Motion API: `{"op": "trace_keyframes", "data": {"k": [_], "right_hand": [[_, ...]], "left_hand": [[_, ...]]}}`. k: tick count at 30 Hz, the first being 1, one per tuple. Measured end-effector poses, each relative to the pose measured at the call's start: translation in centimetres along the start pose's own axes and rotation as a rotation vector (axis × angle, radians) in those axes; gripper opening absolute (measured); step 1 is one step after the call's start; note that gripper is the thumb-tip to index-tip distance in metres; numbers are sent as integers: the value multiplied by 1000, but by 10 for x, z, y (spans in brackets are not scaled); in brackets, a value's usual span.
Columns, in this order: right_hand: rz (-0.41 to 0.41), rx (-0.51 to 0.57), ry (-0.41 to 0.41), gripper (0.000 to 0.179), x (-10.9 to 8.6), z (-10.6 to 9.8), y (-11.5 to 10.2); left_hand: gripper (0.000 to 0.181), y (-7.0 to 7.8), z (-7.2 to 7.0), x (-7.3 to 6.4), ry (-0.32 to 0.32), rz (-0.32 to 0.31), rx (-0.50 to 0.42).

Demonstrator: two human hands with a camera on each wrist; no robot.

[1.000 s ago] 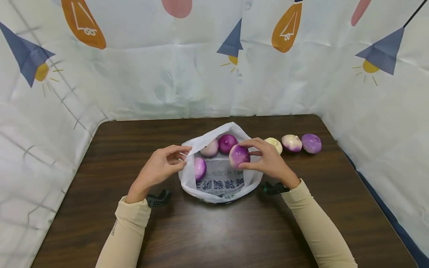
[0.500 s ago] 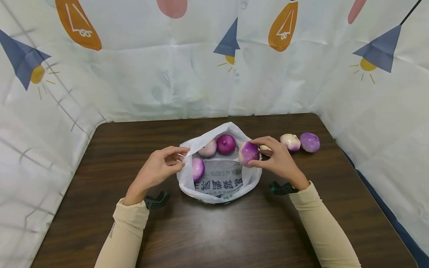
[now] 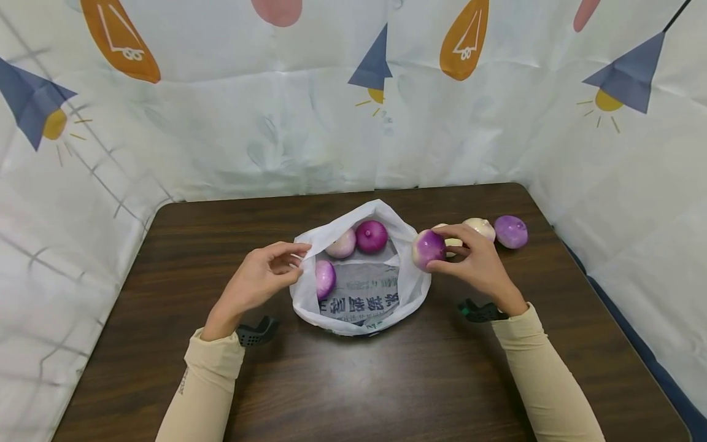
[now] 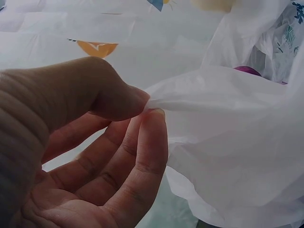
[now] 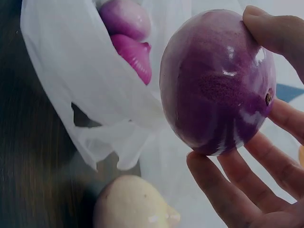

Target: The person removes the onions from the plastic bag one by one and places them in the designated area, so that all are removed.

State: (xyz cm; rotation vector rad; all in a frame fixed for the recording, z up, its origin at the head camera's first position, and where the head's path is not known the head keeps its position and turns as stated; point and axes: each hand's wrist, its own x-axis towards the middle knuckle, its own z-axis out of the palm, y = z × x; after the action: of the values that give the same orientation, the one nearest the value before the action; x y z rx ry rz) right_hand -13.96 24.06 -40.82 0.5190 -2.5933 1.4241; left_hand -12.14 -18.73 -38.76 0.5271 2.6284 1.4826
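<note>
A white plastic bag (image 3: pixel 414 285) with printed dark characters inside lies spread at the table's middle. My left hand (image 3: pixel 256 282) pinches the bag's left rim between thumb and fingertip, as the left wrist view shows. My right hand (image 3: pixel 480 264) grips a purple-and-white onion (image 5: pixel 213 85) by thumb and fingers, just at the bag's right rim. Within the bag sit a magenta onion (image 3: pixel 372 237), a pale pink onion (image 3: pixel 340 245) and a light purple onion (image 3: pixel 325 280). Partly hidden behind the right hand is a cream onion (image 5: pixel 133 204).
Beyond the right hand, a white-and-purple onion (image 3: pixel 479 228) and a purple onion (image 3: pixel 511 232) stand side by side on the dark wooden table (image 3: pixel 353 393). White printed cloth (image 3: pixel 232 123) walls the back and both sides.
My right hand has carried the purple-and-white onion rightward, from over the bag's inside to its right rim. The left hand keeps its hold on the bag.
</note>
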Motion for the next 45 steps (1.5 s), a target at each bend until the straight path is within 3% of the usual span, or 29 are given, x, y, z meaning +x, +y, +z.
{"op": "trace_keyframes", "data": {"k": [11, 25, 45], "right_hand": [[24, -126, 29, 62, -12, -10, 15], [68, -24, 65, 62, -30, -20, 33], [125, -136, -2, 60, -36, -16, 60]], "left_hand": [[39, -1, 2, 1, -9, -9, 1], [38, 0, 1, 1, 4, 8, 1], [39, -2, 2, 3, -15, -20, 21]]}}
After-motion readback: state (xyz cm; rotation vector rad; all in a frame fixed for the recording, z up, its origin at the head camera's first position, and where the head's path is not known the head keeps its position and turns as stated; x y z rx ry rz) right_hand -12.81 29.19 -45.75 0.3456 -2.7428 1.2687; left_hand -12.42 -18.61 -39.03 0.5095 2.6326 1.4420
